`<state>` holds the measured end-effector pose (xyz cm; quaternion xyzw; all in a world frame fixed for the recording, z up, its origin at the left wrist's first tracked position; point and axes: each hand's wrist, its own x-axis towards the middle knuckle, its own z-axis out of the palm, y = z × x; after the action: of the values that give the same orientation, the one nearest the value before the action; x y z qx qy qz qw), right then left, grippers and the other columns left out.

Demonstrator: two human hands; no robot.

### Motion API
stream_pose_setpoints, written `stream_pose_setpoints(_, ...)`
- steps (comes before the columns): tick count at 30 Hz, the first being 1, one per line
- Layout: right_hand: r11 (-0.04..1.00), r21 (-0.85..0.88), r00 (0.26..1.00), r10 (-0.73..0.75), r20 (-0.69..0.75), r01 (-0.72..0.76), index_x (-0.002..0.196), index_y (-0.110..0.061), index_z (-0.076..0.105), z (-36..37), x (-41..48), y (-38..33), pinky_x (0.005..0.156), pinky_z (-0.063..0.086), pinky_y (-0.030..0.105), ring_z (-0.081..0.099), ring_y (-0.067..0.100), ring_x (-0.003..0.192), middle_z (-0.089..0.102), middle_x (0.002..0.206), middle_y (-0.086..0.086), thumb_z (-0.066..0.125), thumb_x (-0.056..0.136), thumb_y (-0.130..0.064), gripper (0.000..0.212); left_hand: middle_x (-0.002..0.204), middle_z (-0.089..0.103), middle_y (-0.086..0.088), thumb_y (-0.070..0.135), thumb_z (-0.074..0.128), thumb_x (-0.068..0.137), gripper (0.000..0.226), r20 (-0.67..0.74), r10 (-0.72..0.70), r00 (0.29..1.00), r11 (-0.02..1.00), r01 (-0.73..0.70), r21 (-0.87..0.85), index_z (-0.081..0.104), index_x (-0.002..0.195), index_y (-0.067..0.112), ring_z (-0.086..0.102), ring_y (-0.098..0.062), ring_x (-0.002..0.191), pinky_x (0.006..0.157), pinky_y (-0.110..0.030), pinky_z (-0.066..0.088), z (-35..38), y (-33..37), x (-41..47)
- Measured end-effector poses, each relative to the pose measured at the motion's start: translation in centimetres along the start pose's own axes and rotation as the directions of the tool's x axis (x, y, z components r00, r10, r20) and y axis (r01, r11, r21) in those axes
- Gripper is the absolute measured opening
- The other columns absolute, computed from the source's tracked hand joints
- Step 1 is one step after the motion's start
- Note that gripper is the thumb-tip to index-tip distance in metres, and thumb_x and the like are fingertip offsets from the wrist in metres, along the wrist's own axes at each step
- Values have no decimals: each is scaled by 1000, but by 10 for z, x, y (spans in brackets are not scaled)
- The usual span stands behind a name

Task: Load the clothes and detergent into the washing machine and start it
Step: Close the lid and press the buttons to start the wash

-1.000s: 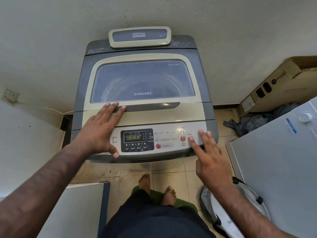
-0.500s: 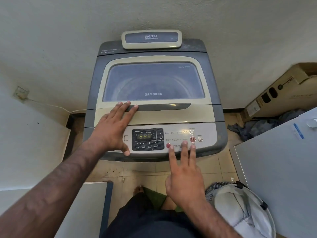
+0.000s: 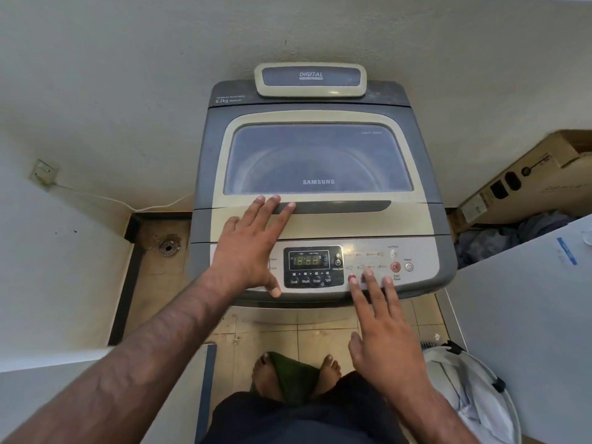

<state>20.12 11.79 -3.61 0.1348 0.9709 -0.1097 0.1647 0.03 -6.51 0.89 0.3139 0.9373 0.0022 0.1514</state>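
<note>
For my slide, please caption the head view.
Left hand rests on the closed grey-and-cream washing machine lid; right hand fingertips touch its control panel.

Tiled floor (image 3: pixel 330 334) under the washing machine (image 3: pixel 320 193)

A floor drain (image 3: pixel 168 248), a cardboard box (image 3: pixel 525 181) and a laundry basket (image 3: pixel 474 389) stand on it.

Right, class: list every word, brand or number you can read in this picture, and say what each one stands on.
"DIGITAL": raised panel at the back of the washing machine.
"6.2kg": back left of its top.
"SAMSUNG": lid window.
"18:88": display.
"Soak", "Wash", "Rinse", "Spin": under the display.
"Power": above the round button.
"Start/Pause": below the red button.
Other panel print and the cardboard box print: too blurred.
</note>
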Motion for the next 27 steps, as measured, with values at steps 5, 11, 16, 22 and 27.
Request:
stream_pose_setpoints(5, 998, 60, 999, 36, -7, -36, 165, -32, -3, -7, 2, -7, 123, 28, 39, -18, 24, 158, -18, 172, -5, 51, 99, -35, 85, 170, -22, 4, 57, 93, 53, 158, 4, 0, 1000, 1000, 0, -3, -23, 158, 37, -17, -24, 158, 127, -56, 12, 1, -1, 0)
stream_pose_setpoints(11, 999, 34, 999, 36, -4, -36, 164, -35, 4, -15, 0, -5, 121, 33, 42, -6, 23, 160, -6, 174, -6, 50, 98, -31, 80, 171, -20, 3, 52, 95, 53, 157, -3, -22, 1000, 1000, 22, -14, -19, 160, 36, -16, -25, 158, 125, -56, 10, 2, 3, -3)
stream_pose_setpoints(16, 1000, 18, 1000, 21, -7, -21, 162, -34, 14, -22, 3, -2, 116, 42, 46, 7, 25, 159, 7, 172, -4, 52, 97, -29, 75, 172, -16, 2, 51, 96, 52, 157, -9, -26, 1000, 1000, 26, -14, -15, 161, 34, -14, -25, 159, 126, -58, 14, 1, 6, -2)
stream_pose_setpoints(22, 1000, 21, 1000, 7, -4, -7, 162, -32, 18, -22, 3, -3, 118, 38, 43, 8, 26, 159, 9, 172, -2, 54, 96, -27, 76, 172, -15, 2, 53, 96, 52, 157, -4, -34, 999, 999, 34, -2, -15, 161, 34, -13, -26, 159, 126, -58, 15, 3, 6, -1)
stream_pose_setpoints(27, 1000, 25, 1000, 14, 5, -14, 162, -32, 20, -24, 4, -1, 116, 41, 44, 9, 26, 158, 11, 171, -3, 54, 96, -28, 74, 172, -16, 2, 52, 96, 52, 157, -3, -33, 999, 999, 33, -6, -15, 161, 34, -14, -25, 159, 126, -59, 15, 2, 6, 0)
